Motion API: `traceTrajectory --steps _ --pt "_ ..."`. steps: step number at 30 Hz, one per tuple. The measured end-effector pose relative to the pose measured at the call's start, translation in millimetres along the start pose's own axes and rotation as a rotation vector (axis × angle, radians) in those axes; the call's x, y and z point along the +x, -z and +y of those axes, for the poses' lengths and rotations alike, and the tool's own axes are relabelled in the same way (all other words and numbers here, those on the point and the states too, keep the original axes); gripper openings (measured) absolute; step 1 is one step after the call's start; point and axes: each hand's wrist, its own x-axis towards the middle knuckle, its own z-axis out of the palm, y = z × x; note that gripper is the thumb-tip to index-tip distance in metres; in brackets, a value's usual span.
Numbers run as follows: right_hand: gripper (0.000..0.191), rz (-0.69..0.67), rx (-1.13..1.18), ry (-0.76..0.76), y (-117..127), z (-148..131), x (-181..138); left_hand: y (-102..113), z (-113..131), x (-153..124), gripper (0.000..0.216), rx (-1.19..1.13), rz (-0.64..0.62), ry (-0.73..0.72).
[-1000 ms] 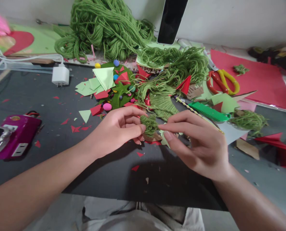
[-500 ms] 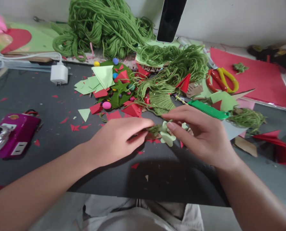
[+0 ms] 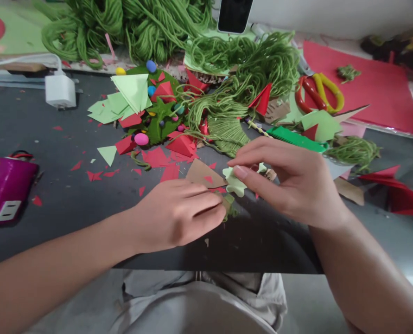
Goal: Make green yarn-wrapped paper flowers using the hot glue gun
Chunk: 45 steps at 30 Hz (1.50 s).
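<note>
My left hand (image 3: 178, 215) is closed, knuckles up, near the front edge of the dark table (image 3: 46, 185). A small tuft of green yarn (image 3: 230, 209) pokes out from its fingertips. My right hand (image 3: 289, 178) pinches a pale green paper cut-out (image 3: 234, 183) between thumb and forefinger, just above and right of the left fingertips. A brown card triangle (image 3: 201, 174) lies flat behind the left hand. The two hands are a finger's width apart.
Loose green yarn (image 3: 234, 79) is heaped at the back with red and pale green paper scraps (image 3: 133, 93), pompoms and a green comb (image 3: 293, 138). Red-and-yellow scissors (image 3: 317, 93) lie on red paper at right. A white charger (image 3: 60, 90) and a magenta device (image 3: 4, 188) sit at left.
My left hand has turned palm down and dropped toward the table's front edge with the yarn tuft. My right hand has taken the pale green cut-out. The view has tilted downward.
</note>
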Motion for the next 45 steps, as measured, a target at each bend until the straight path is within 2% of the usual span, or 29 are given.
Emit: traceTrajectory --steps 5,12,14,18,20,25,31,35,39,45 --pt "0.007 0.027 0.017 -0.007 2 -1 -1 2 -1 -1 0.022 0.169 -0.075 -0.147" --pt "0.010 0.023 0.010 -0.021 5 -2 1 9 6 -3 0.033 0.212 -0.147 -0.145" --pt "0.009 -0.054 0.026 -0.010 9 -3 0 9 8 -2 0.033 0.239 -0.144 -0.134" --pt "0.011 -0.415 0.061 0.048 15 -2 -10 10 9 -2 0.030 0.277 -0.123 -0.109" --pt "0.017 -0.505 0.025 0.125 14 1 -16 11 8 -2 0.026 0.281 -0.135 -0.111" --pt "0.019 -0.493 -0.188 0.334 7 7 -25 18 4 -1 0.020 0.277 -0.174 -0.105" --pt "0.022 -0.508 -0.264 0.338 6 7 -27 23 -1 -2 0.022 0.272 -0.148 -0.168" --pt "0.021 -0.443 -0.286 0.372 4 3 -29 22 -1 -2 0.023 0.285 -0.179 -0.137" --pt "0.021 -0.394 -0.292 0.326 -2 2 -32 16 2 -2 0.023 0.309 -0.177 -0.099" --pt "0.019 -0.372 -0.153 0.170 -8 7 -35 7 5 0 0.027 0.267 -0.072 -0.033"
